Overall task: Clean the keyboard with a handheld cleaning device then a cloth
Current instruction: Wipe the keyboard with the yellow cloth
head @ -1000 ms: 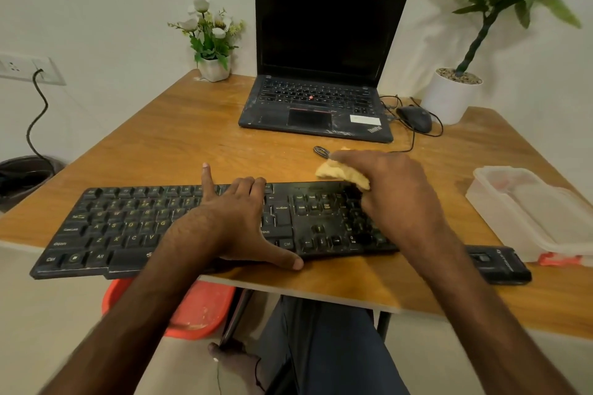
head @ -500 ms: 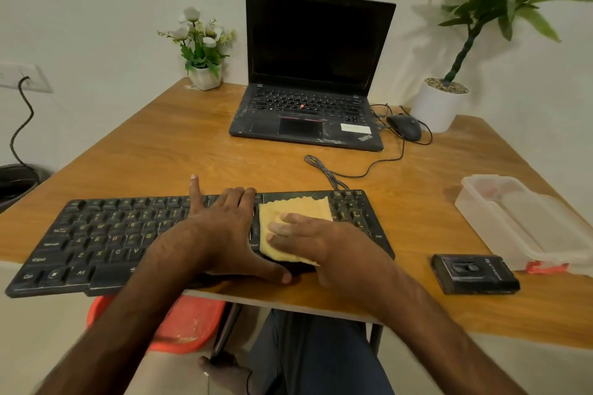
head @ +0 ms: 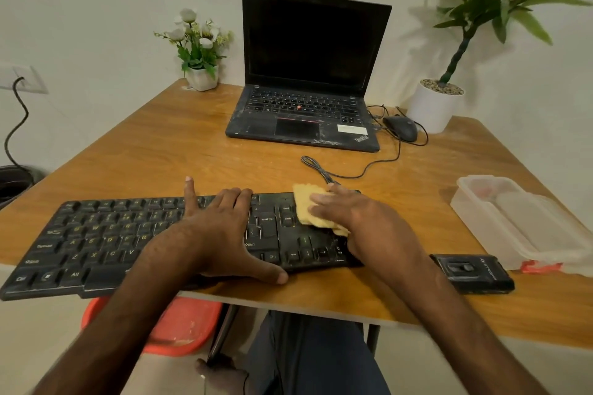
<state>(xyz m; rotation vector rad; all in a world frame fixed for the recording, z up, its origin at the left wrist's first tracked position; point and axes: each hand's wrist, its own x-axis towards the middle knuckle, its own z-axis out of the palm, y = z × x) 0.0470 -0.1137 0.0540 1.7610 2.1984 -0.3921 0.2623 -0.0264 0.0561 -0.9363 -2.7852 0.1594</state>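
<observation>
Wiping hand: right hand lies on the yellow cloth; fingers fairly straight and close together, pressing it down rather than curling round it
Cloth: on the right-hand part of the keyboard, near its back edge; one end shows beyond the fingertips, a crumpled fold shows under the palm
Bracing hand: left hand rests flat on the middle of the keyboard; fingers spread apart, index finger reaching past the back edge, thumb at the front edge; it holds nothing
Keyboard: black, lying along the near edge of the wooden table; its front left part juts past that edge; its cable runs from the back edge toward the laptop
Cleaning device: black handheld device lies on the table right of the keyboard, apart from both hands, just in front of a clear plastic container
Far side: open laptop with a dark screen; mouse just right of it; flower pot at the left, potted plant at the right
</observation>
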